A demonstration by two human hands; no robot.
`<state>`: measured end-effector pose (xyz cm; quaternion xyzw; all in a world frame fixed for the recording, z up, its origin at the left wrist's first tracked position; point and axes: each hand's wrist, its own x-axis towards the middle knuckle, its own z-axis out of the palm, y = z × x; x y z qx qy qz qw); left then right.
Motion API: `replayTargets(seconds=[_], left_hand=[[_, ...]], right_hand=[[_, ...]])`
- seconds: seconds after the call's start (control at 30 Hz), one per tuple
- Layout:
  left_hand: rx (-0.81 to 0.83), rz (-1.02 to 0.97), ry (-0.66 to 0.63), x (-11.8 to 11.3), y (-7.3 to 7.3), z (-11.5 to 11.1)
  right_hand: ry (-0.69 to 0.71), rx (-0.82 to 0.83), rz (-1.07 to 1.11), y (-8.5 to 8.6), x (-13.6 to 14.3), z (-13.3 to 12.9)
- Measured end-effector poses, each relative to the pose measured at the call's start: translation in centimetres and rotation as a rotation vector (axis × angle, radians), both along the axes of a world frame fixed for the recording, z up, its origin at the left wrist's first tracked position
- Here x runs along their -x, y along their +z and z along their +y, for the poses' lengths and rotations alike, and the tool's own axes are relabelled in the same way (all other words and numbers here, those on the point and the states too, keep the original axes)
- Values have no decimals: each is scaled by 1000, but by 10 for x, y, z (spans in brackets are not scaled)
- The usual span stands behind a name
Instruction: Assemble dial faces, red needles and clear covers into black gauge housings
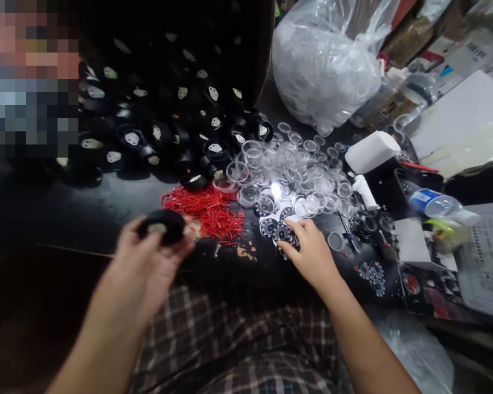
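My left hand (pixel 148 262) is wrapped round a black round housing (pixel 170 225), blurred by motion, at the left of the table's front edge. At the centre, my right hand (pixel 310 249) touches a group of black and white printed dials (pixel 268 227), thumb and fingertips at the nearest one. Whether a dial is pinched is hard to tell. Between the hands lies a heap of thin red pieces (pixel 213 213). Behind the dials, clear round covers (pixel 290 164) are piled loosely.
Many black housings (pixel 131 137) with pale metal plates stand at the back left. A filled clear bag (pixel 328 60) sits at the back. Rightward are a white roll (pixel 372 152), a plastic bottle (pixel 439 205), a white box (pixel 417 241) and small blue-grey discs (pixel 372 273).
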<state>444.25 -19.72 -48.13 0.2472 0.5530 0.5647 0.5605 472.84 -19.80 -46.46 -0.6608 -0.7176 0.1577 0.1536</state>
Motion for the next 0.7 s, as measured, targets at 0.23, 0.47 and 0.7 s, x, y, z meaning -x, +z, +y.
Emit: replayTargets(seconds=[0.23, 0.47, 0.7], left_hand=[[226, -515, -169, -70, 2, -49], [204, -532, -65, -84, 2, -39], [139, -390, -138, -91, 5, -52]], right_hand=[[-75, 78, 458, -3, 17, 10], [-37, 252, 865, 12, 38, -4], [27, 40, 584, 25, 68, -11]])
